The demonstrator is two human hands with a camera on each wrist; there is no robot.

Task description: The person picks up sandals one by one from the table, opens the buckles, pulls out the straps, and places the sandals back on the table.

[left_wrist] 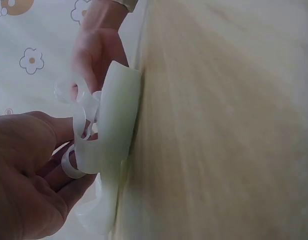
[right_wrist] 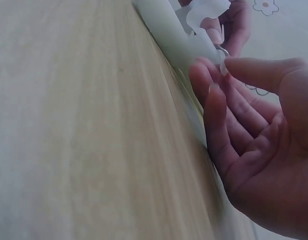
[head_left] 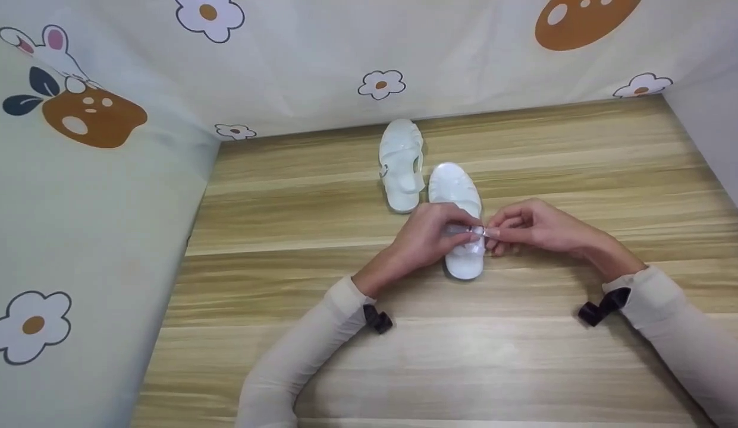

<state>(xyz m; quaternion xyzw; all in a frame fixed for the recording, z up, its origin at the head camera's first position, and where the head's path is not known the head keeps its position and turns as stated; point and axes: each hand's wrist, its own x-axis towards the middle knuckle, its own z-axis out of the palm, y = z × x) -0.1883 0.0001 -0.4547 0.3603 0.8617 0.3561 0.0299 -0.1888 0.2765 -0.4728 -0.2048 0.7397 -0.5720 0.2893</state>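
Observation:
A white sandal lies flat on the wood-grain surface, toe pointing away from me. From its left side my left hand reaches over the heel part and pinches the sandal's strap between thumb and fingers. At the sandal's right side my right hand pinches a small pale strap end between thumb and forefinger, close beside a metal ring-like buckle. Both hands meet just above the sandal. Whether the strap passes through the buckle is hidden by the fingers.
A second white sandal lies just behind and left of the first, its strap standing up at the side. Cloth walls with flower prints border the wood-grain surface at the back and left. Black wrist mounts hang at both cuffs.

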